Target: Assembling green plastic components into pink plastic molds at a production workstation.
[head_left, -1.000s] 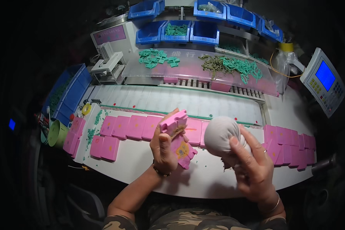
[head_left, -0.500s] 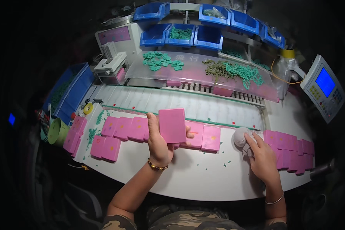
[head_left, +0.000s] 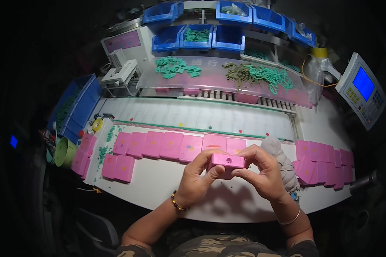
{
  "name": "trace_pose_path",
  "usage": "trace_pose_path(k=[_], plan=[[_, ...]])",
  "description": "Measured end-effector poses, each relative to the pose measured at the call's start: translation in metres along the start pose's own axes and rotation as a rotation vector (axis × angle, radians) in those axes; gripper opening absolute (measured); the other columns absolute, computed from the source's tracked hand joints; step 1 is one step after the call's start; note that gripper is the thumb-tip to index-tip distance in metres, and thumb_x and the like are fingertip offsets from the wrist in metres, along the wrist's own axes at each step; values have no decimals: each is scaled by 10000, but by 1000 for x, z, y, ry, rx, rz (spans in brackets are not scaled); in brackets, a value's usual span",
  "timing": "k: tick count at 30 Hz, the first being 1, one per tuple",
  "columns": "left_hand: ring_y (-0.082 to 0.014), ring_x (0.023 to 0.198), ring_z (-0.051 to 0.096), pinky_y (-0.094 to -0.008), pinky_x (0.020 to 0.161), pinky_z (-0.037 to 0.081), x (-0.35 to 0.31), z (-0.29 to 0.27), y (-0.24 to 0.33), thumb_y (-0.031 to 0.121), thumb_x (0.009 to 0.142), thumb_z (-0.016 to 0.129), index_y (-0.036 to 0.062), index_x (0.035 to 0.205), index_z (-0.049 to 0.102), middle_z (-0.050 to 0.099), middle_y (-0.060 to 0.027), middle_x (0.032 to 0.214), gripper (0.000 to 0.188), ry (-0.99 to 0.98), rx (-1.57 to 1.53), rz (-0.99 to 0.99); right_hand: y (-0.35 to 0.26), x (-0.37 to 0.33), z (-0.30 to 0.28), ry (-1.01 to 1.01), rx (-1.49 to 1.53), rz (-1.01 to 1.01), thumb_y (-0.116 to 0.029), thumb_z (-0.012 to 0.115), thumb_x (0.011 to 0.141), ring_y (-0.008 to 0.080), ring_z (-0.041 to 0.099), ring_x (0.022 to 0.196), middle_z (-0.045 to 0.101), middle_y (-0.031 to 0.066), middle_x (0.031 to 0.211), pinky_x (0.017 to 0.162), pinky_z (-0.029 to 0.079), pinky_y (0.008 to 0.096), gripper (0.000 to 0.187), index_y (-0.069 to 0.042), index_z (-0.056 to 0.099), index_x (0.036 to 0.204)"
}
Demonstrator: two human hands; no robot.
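Observation:
A pink rubber mold [head_left: 220, 161] is held up over the front of the table, its narrow side with a round hole turned toward me. My left hand [head_left: 195, 179] grips its left end between thumb and fingers. On the right end, my right hand [head_left: 263, 175] pinches it the same way. Just right of my right hand lies a knotted grey cloth bundle [head_left: 283, 160]. Behind my hands runs a row of similar pink molds [head_left: 172, 144], several with small coloured marks; my fingers partly cover the row's right end.
More pink molds [head_left: 316, 167] are stacked at the right, beside a keypad with a blue screen [head_left: 363, 88]. Green pieces [head_left: 270, 77] lie on a clear shelf below blue bins [head_left: 229, 38]. A green cup [head_left: 65, 152] and a large blue bin [head_left: 77, 107] stand left.
My right hand has let go of the grey cloth bundle and taken hold of the pink mold. The mold has moved right and lower, tilted from its broad face to its narrow side.

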State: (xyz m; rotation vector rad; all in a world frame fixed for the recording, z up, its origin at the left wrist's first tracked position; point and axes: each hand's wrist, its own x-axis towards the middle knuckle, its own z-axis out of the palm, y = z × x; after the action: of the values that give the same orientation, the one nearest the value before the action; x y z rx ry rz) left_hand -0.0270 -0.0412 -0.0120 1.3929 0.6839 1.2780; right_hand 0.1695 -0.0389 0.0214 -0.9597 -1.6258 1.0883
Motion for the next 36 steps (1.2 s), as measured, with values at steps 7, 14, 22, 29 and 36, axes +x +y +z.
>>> trace_pose_path(k=[7,14,22,29,36], plan=[[-181,1168,545,-385,1011,429,10,-35,23,6,732,800,35,1241,559,579,-63,1229,564,-504,-265,-216,1,5,-16,-258,185,-151,-61,749,790,145,572,863,648,61,971,751,451,276,253,-6,657,1019],[-178,1008,554,-313,893,461,50,-62,16,200,691,827,46,1139,541,560,-69,1078,553,-61,416,-283,7,30,-22,8,-436,16,-154,768,761,245,558,1094,606,148,1186,955,439,346,681,26,462,1342],[-308,1018,544,-395,917,450,109,-158,-39,337,673,807,34,1025,573,583,-159,1039,520,371,1326,-144,33,31,-19,-236,-862,-138,-177,828,664,385,480,1189,512,225,1287,1019,395,437,814,47,434,1340],[-320,1006,533,-426,889,435,99,-126,-31,373,783,758,39,1158,561,511,-181,1133,541,470,1635,97,37,30,-15,-172,-861,-158,-156,849,603,388,474,1185,514,225,1258,1021,396,445,894,45,410,1355],[-116,1022,579,-285,866,503,46,-33,10,407,909,659,4,1374,435,583,-65,1190,654,-267,-244,-426,-8,13,-11,-67,-530,-325,-170,855,621,347,507,1194,507,195,1322,1016,403,427,918,14,399,1396]])
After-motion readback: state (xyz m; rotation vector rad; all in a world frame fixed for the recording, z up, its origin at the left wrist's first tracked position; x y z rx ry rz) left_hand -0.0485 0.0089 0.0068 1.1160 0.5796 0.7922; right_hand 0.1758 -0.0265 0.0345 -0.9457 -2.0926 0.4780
